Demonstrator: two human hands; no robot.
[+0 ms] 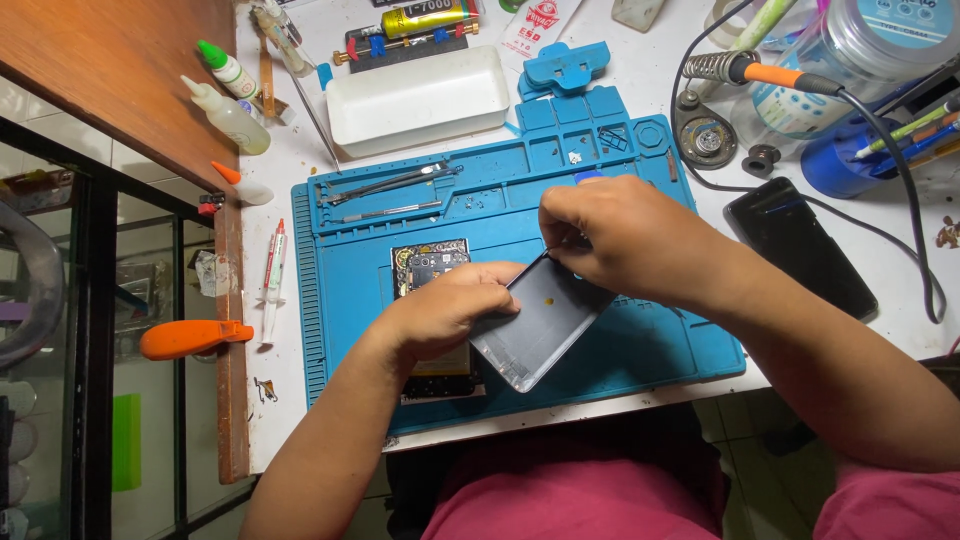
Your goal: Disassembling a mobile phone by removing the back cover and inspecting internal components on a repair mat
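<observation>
My left hand (447, 310) grips the left edge of a grey phone back cover (540, 325), held tilted above a blue repair mat (660, 340). At the cover's upper corner my right hand (625, 235) pinches something small; a blue pick-like tip (588, 176) shows behind its fingers. Under my left hand lies an opened phone (430, 268) with its circuit board exposed, partly hidden by the hand and the cover.
Tweezers and thin metal tools (385, 187) lie in the mat's top tray. Behind it stand a white plastic box (418, 100), glue bottles (232, 112), a soldering iron (770, 72) and its cable. A black phone (800, 245) lies right of the mat. An orange-handled tool (190, 338) lies left.
</observation>
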